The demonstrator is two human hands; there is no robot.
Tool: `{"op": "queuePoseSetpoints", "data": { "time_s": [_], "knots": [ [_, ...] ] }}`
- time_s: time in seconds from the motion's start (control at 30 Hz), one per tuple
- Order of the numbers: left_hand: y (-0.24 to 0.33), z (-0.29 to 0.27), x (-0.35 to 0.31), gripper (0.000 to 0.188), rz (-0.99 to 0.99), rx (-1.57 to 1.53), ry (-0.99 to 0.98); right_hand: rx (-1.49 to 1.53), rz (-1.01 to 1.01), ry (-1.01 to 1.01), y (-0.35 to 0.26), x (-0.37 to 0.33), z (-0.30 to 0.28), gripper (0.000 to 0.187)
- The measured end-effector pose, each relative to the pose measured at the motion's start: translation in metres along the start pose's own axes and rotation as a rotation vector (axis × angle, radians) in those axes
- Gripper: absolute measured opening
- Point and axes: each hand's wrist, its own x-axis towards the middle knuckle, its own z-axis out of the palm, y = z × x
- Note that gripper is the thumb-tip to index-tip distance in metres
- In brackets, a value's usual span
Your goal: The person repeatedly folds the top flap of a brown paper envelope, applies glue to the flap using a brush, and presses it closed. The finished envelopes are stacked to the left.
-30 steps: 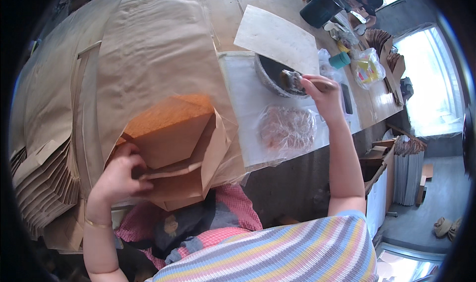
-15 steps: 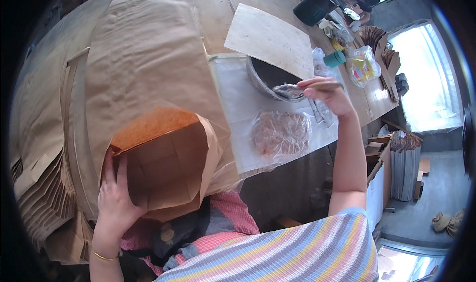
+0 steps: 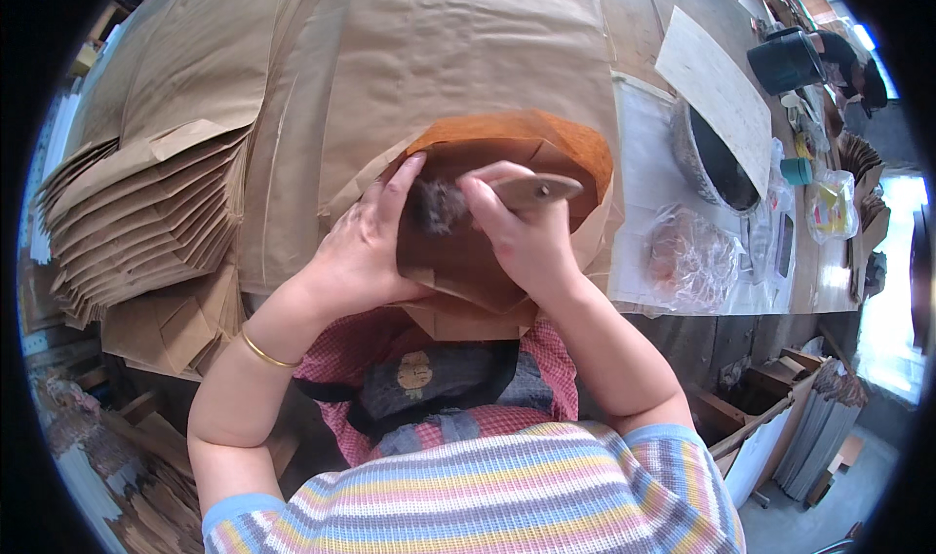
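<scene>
A brown paper bag [image 3: 478, 286] lies at the table's front edge, its mouth facing me. Along the top and right of that mouth, the paper is darker orange-brown and looks wet. My left hand [image 3: 375, 237] grips the bag's left rim, the fingers on its edge and the thumb low at the opening. In my right hand [image 3: 526, 237] is a brush with a wooden handle [image 3: 554, 188]. Its greyish bristles [image 3: 441, 206] are inside the bag near the left wall, beside my left fingers. Whether they touch the paper I cannot tell.
Folded paper bags [image 3: 161, 218] are stacked at the left. Wide brown paper sheets [image 3: 458, 47] cover the middle of the table. To the right stand a dark bowl [image 3: 690, 159] partly under a pale board [image 3: 717, 91], a plastic-wrapped lump [image 3: 687, 257] and a black bucket [image 3: 785, 62].
My right hand has brought the brush from the bowl leftward into the bag's mouth. The view has swung left. My left hand still holds the bag's rim.
</scene>
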Motion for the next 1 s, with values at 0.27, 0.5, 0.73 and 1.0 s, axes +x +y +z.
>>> {"op": "queuePoseSetpoints", "data": {
  "time_s": [0.27, 0.5, 0.73, 1.0],
  "knots": [
    [0.004, 0.003, 0.001, 0.119, -0.057, 0.138, -0.039, -0.121, 0.082, -0.072, 0.002, -0.020, -0.018, 0.011],
    [0.008, 0.002, 0.004, 0.110, -0.104, 0.147, -0.078, -0.762, -0.203, 0.061, -0.014, -0.009, -0.087, 0.007],
    [-0.008, -0.002, 0.001, 0.063, 0.088, 0.383, -0.102, -0.488, -0.221, 0.019, -0.048, -0.028, -0.112, 0.009],
    [-0.011, -0.008, 0.001, 0.035, 0.176, 0.400, -0.146, -0.621, -0.536, -0.636, -0.024, 0.017, -0.056, 0.026]
  ]
}}
